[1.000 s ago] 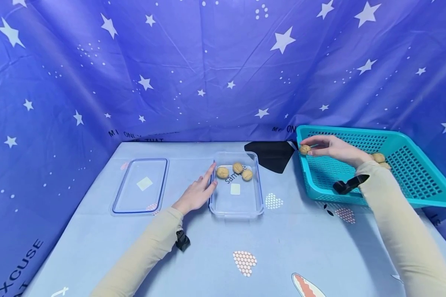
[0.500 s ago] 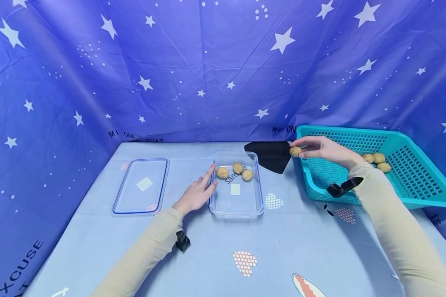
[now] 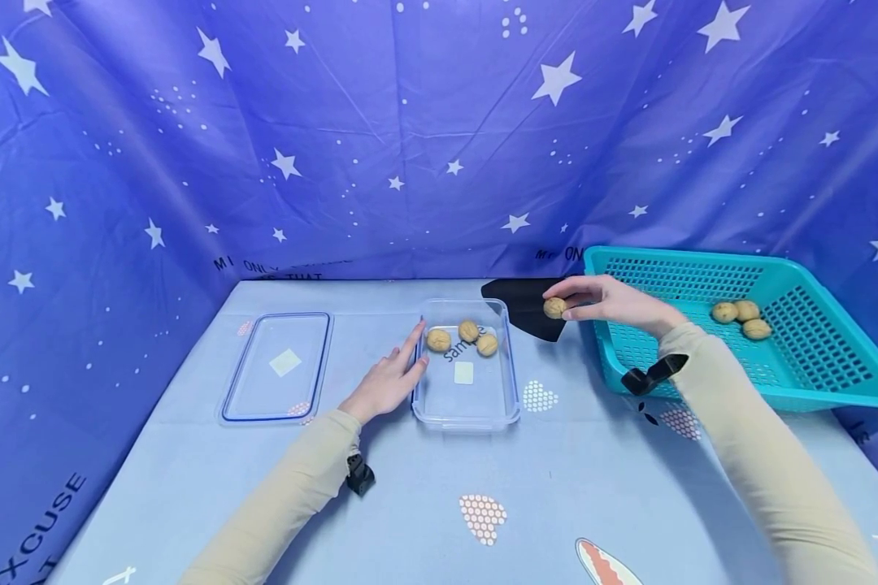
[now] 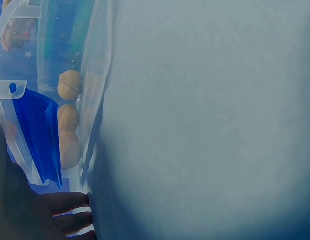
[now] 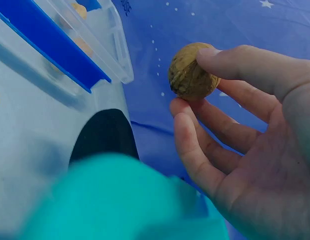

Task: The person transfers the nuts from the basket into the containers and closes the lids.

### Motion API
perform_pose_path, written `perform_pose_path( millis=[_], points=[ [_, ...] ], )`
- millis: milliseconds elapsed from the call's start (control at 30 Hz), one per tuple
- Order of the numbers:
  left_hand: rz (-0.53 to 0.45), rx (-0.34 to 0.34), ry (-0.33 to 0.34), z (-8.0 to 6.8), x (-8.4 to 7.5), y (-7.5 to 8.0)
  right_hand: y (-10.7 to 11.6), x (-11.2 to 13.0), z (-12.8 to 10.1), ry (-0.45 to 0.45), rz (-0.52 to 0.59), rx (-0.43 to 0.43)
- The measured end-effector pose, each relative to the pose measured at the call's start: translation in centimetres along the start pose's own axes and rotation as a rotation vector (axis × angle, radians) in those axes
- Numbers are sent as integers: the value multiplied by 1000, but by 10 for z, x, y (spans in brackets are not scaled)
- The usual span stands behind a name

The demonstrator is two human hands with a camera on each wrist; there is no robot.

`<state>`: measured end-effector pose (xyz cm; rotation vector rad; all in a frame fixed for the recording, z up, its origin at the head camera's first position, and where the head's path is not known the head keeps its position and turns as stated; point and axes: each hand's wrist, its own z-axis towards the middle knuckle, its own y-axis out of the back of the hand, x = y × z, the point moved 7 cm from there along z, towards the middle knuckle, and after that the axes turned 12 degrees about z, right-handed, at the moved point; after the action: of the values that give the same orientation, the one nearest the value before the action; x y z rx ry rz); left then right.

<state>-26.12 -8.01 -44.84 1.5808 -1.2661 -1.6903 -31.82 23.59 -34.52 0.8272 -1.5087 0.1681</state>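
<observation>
Pinching 1 walnut [image 3: 554, 308] between thumb and fingertips of the right hand [image 3: 606, 298], up off the surface [image 3: 556, 471] and just left of the near-side grip of nothing else but air. Have a teal perforated basket [image 3: 790, 349] below and to the right of that hand, with 3 further walnuts [image 3: 746, 310] lying grouped inside. Touching the left wall of a clear plastic food container [image 3: 464, 406] with the spread, nearly straight fingers of the left hand [image 3: 386, 382]. Have 3 walnuts [image 3: 486, 345] in that container, just right of those fingertips, and a clear blue-edged lid [image 3: 263, 382] lying apart, to the left of the left hand.
</observation>
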Motion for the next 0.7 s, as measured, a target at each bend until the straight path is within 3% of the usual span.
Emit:
perform_pose_path(
  millis=[700],
  points=[
    [0, 2, 13, -1, -1, 0, -55, 8, 39, 89, 92, 162]
  ],
)
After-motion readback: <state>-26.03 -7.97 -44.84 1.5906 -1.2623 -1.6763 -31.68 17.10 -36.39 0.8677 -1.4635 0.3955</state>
